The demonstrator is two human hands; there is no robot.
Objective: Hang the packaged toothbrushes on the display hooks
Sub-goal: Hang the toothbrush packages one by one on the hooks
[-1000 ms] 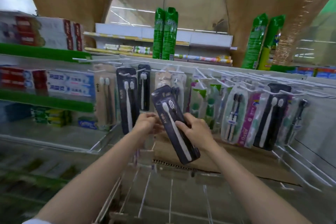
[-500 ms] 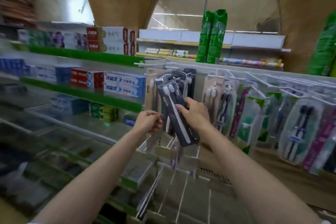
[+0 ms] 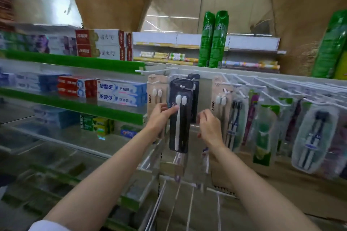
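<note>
The black pack (image 3: 180, 116) hangs upright from a white hook (image 3: 185, 86) at the left end of the rail (image 3: 244, 78), with 2 white brushes showing through its front. The left hand (image 3: 159, 118) is at the pack's left edge, its straight fingers (image 3: 173, 108) touching the front just under the brush heads, with nothing gripped. The right hand (image 3: 209, 127) hovers just to the pack's right, a narrow gap between them, its fingers loosely curled and holding nothing.

More black packs (image 3: 195, 97) hang on a hook behind and slightly right of the front one. A beige pack (image 3: 156, 92) marked AUBO hangs just above the left hand, partly behind it. A second beige pack (image 3: 218, 97) hangs just above and right of the right hand. Further right of that hand, other brush packs (image 3: 311, 137) in clear blisters hang along the rail in a crowded row, tilting with the wide lens.

Left of the left hand, shelves (image 3: 75, 62) with green edge strips carry toothpaste boxes (image 3: 120, 93) in blue, red and white. Well beyond both hands, 2 tall green bottles (image 3: 214, 39) stand on the far side of the rail. Below the hands, a wire basket (image 3: 187, 202) and cardboard (image 3: 281, 193) lie blurred.
</note>
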